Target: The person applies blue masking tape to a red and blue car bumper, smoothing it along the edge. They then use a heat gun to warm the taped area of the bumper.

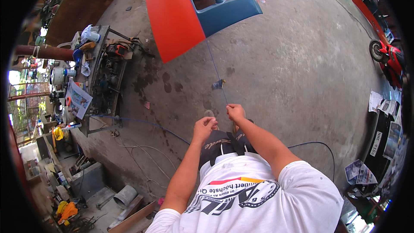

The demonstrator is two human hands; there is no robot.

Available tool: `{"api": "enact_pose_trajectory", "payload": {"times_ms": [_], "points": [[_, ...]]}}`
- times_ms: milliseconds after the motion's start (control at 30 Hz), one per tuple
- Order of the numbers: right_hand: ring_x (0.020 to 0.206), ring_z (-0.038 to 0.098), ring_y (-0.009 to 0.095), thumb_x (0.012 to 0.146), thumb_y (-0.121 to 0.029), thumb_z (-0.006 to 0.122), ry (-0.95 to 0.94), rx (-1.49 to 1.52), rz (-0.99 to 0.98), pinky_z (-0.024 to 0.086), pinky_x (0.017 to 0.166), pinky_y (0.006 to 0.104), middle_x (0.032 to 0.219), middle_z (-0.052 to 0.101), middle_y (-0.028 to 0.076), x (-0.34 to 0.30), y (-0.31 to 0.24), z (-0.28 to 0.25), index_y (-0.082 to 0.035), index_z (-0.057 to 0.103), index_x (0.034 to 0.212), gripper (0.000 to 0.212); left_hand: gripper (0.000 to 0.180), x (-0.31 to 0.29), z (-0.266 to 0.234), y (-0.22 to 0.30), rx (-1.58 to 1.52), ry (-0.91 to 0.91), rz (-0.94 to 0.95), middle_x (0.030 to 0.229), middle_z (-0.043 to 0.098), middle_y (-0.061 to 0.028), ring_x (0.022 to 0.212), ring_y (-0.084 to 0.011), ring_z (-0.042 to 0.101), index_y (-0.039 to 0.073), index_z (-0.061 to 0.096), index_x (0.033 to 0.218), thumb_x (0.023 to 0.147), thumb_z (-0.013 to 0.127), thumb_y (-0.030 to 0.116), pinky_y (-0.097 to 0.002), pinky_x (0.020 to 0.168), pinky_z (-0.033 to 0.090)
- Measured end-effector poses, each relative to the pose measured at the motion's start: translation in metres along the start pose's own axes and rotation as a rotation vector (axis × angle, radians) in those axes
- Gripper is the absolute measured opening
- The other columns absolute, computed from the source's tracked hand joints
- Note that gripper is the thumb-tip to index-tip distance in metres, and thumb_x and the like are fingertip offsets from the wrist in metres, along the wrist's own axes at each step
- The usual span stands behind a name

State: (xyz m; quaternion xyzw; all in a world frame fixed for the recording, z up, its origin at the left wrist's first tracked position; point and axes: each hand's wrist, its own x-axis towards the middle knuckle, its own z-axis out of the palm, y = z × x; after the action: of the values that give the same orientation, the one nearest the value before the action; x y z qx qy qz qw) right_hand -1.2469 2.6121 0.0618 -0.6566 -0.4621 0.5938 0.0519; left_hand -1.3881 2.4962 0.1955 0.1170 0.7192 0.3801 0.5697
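A large panel (174, 21), painted red on its left and dark blue on its right, stands ahead of me at the top of the view. From its lower edge, where the two colours meet, a thin blue strip (214, 62) like narrow tape runs taut toward me. Its near end is pinched in my right hand (235, 112), held in front of my shorts. Lower and to the left, my left hand (205, 128) has its thumb and fingers drawn together; whether anything is between them is hidden. Under the strip, a small blue-grey object (218, 84) lies on the floor.
A cluttered metal workbench (103, 60) stands at left. A blue hose (151, 123) and pale cords (148, 164) cross the concrete floor. Right hold a red motorcycle (390, 62) and a black bumper (379, 133) with papers. A metal cylinder (126, 195) lies lower left.
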Motion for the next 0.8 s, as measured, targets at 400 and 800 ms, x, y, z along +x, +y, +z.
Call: {"api": "enact_pose_trajectory", "payload": {"times_ms": [400, 800], "points": [[0.05, 0.059, 0.011, 0.092, -0.022, 0.068, -0.101, 0.23, -0.016, 0.047, 0.045, 0.0279, 0.07, 0.069, 0.004, -0.04, -0.007, -0.023, -0.006, 0.075, 0.111, 0.026, 0.023, 0.006, 0.007, 0.0, -0.027, -0.001, 0.023, 0.095, 0.074, -0.007, 0.08, -0.0122, 0.069, 0.002, 0.07, 0.11, 0.097, 0.065, 0.02, -0.0262, 0.068, 0.051], [0.049, 0.056, 0.01, 0.095, -0.024, 0.066, -0.134, 0.22, 0.052, 0.049, 0.044, 0.0263, 0.074, 0.069, 0.005, -0.024, 0.0, -0.01, -0.008, 0.074, 0.115, 0.027, 0.021, 0.055, 0.039, -0.007, 0.155, 0.071, 0.134, 0.093, 0.073, -0.0056, 0.082, -0.0114, 0.066, 0.002, 0.071, 0.106, 0.093, 0.069, 0.017, -0.0262, 0.068, 0.05]]}}
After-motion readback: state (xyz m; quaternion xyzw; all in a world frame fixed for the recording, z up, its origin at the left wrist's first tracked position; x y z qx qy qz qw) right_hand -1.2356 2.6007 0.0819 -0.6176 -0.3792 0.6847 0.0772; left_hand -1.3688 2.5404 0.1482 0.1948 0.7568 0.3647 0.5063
